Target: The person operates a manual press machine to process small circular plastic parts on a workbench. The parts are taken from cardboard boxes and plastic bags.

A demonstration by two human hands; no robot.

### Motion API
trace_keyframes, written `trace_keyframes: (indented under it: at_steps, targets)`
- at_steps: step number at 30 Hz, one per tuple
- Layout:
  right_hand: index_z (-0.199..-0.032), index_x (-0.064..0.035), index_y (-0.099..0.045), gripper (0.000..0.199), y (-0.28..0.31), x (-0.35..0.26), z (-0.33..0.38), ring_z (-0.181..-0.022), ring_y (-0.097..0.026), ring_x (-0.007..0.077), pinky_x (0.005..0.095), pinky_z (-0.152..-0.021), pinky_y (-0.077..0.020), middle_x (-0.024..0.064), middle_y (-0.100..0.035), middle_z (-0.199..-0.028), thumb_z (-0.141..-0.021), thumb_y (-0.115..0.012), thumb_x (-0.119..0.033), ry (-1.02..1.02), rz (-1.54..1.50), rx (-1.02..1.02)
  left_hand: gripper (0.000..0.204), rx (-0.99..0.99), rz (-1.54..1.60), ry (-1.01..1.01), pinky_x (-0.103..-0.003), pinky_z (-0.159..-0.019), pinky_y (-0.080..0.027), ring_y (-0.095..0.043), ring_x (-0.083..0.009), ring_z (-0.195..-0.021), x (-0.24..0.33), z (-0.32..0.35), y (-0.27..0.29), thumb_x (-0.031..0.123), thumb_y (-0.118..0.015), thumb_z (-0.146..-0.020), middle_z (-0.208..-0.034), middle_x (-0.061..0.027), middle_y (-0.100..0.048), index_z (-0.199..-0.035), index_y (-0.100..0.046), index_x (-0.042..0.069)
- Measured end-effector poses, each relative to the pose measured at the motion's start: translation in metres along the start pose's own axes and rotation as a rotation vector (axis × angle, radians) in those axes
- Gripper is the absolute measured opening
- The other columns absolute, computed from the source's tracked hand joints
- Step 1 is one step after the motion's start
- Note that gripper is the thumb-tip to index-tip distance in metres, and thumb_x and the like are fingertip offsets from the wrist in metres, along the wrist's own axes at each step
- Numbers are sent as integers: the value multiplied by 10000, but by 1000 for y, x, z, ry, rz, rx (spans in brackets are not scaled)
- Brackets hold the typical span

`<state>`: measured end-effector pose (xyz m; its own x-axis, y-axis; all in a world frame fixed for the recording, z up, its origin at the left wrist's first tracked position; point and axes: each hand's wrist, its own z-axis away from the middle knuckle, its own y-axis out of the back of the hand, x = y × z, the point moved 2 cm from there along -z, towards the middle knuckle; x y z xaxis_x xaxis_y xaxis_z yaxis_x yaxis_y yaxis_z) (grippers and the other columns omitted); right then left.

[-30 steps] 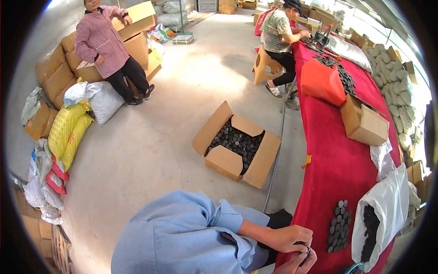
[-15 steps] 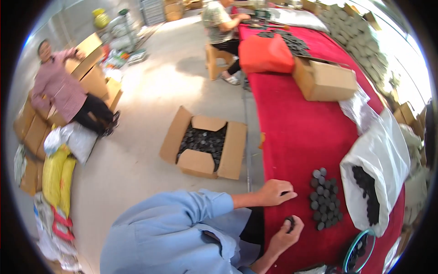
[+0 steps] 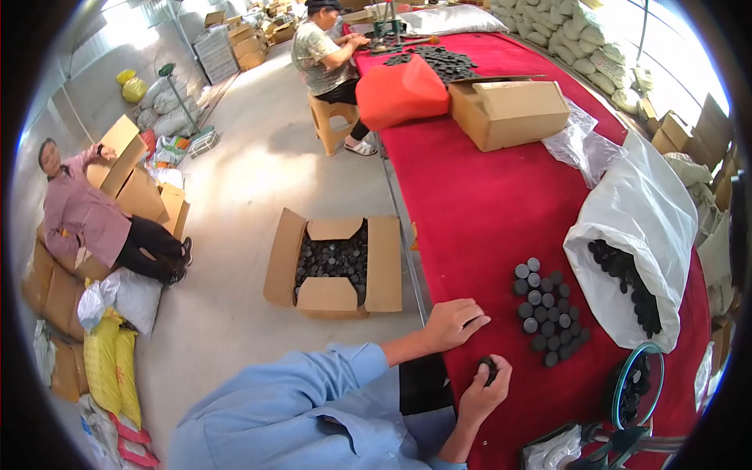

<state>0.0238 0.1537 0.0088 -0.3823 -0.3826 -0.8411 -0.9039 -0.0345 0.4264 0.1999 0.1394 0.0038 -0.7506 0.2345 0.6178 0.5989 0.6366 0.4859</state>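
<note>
My left hand [image 3: 456,323] is over the near edge of the red-covered table, fingers curled together; a dark spot shows at the fingertips, but I cannot make out what they grip. Closer to the lower edge, my right hand [image 3: 484,392] pinches a black round piece [image 3: 489,370], short and puck-like, between thumb and fingers. Beyond both hands, several similar black pieces [image 3: 553,319] stand in a tight cluster on the red cloth [image 3: 470,235], some with greyer tops. A white sack [image 3: 654,211] lies to their right, its mouth turned toward me, spilling more dark pieces.
A teal-rimmed basket [image 3: 660,376] holds black pieces at lower right, near a metal-armed device [image 3: 627,446]. An open carton [image 3: 329,296] of dark pieces stands on the floor. A carton [image 3: 509,113] and red bag [image 3: 401,92] lie farther up the table. Two people [image 3: 323,51] are nearby.
The view has shifted, so the table things sit farther left and the metal-armed device shows at the lower edge. Both hands keep much the same pose; the right still holds the black piece.
</note>
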Motion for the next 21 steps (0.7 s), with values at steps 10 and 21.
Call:
trace_keyframes:
  at_steps: [10,21]
  targets:
    - [-1082,24,-614,206,-5,0,3,-929,-646,380,434,-836,-509,193,-647,-1005,-877,-606,8,54,66,-36,715,158,621,528,-299,-414,-430,-560,-160,-465,-126,-225,190,237,-598,-991,-647,-70,-624,-1589,-236,90]
    - [-1073,23,-614,186,-5,1,4,-940,-645,382,435,-839,-510,193,-650,-1006,-887,-604,21,125,134,-32,768,438,361,371,-299,-354,-423,-593,-182,-481,-70,-351,296,66,-660,-901,-680,-115,-623,-1532,-223,46]
